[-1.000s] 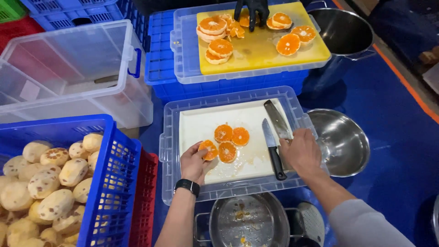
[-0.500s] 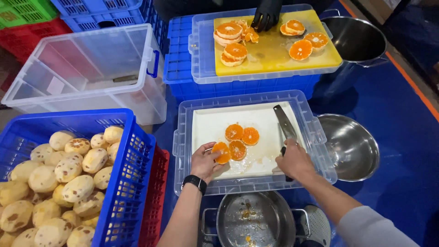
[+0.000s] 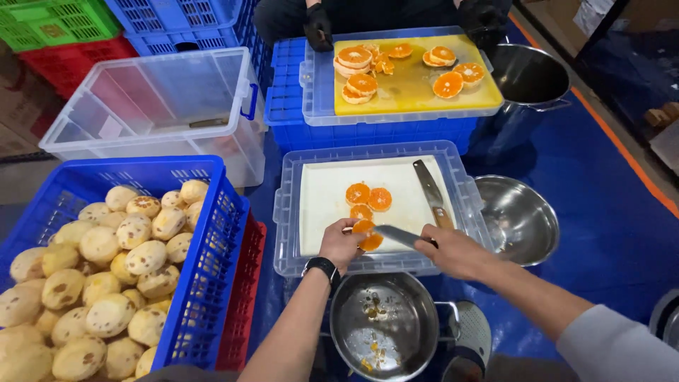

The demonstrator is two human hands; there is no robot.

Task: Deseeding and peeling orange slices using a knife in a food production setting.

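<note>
Right hand [image 3: 453, 251] knife [image 3: 396, 235] slicing orange [image 3: 366, 237] (left hand [image 3: 341, 244] steadying).

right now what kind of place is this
Probably a fruit-processing work area: a blue crate heaped with peeled citrus, orange slices on a white cutting board, and steel bowls on a blue floor.

The white cutting board [image 3: 327, 205] lies bare on its left half, open to a hand from the near edge. On its right a spare knife [image 3: 431, 192] lies aslant just beside the orange slices [image 3: 368, 199]. Flanking obstacles: blue crate [image 3: 205, 283] left, steel bowl [image 3: 520, 219] right, pot [image 3: 384, 325] near.
</note>
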